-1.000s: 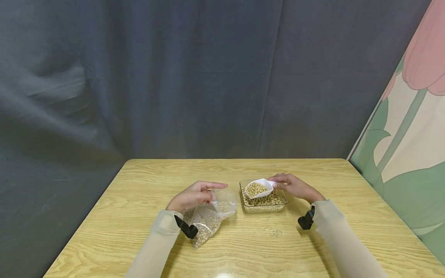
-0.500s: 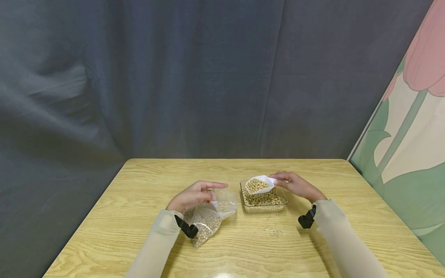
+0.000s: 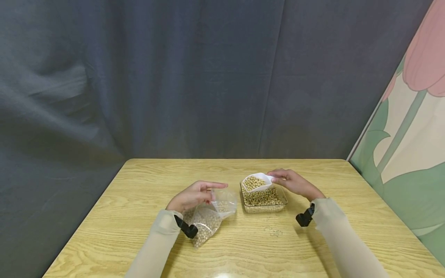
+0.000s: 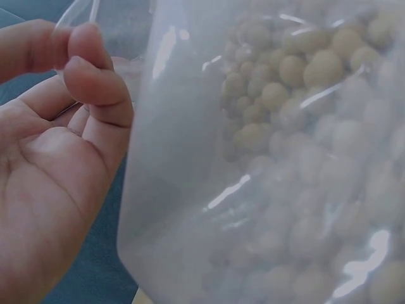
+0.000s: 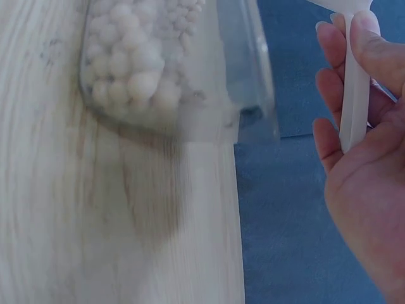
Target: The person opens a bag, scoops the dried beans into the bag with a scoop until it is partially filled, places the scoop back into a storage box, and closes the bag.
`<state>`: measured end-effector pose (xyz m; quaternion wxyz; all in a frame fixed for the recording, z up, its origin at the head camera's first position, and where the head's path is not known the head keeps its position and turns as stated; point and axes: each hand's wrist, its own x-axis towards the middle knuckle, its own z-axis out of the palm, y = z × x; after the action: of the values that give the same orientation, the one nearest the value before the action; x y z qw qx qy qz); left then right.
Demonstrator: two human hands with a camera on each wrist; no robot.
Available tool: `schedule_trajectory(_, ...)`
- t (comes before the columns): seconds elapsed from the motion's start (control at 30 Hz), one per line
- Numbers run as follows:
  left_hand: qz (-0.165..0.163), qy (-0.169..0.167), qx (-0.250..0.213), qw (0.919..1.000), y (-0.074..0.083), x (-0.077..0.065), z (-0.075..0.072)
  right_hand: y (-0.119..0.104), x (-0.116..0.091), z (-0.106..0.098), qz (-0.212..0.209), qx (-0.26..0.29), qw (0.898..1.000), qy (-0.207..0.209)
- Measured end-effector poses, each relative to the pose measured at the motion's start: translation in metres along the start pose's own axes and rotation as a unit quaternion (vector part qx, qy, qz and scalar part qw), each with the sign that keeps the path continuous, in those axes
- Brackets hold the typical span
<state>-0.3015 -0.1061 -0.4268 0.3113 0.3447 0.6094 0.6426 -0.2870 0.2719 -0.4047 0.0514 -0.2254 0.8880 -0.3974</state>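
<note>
My right hand [image 3: 295, 183] grips the handle of a white scoop [image 5: 355, 88], thumb along it and fingers curled round in the right wrist view. The scoop, heaped with pale round beans [image 3: 253, 183], hangs over the back left of a clear rectangular container [image 3: 263, 209]. More of these beans fill much of that container. To its left, my left hand [image 3: 192, 197] pinches the upper edge of a clear plastic bag [image 4: 183, 158] between thumb and finger. Its mouth gapes toward the container, and beans lie in its lower part.
The wooden table [image 3: 313, 247] carries the bag and the container, with faint dark marks on its top in front of the container. A dark curtain [image 3: 208, 85] hangs behind it. At the right stands a panel painted with flowers [image 3: 410, 146].
My right hand has raised the filled scoop slightly off the beans in the container and, lately, shifted it a little to the left. The left hand and the bag stay put.
</note>
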Motion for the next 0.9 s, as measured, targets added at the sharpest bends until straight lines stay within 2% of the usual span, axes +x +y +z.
schedule_trajectory(0.47, 0.001, -0.002, -0.007, 1.0, -0.002, 0.0, -0.003, -0.015, 0.009, 0.012, -0.015, 0.011, 1.0, -0.001)
schedule_trajectory(0.9, -0.015, 0.016, 0.01, 0.9997, -0.002, 0.001, -0.002, -0.023, 0.02, 0.024, -0.034, 0.029, 0.999, -0.019)
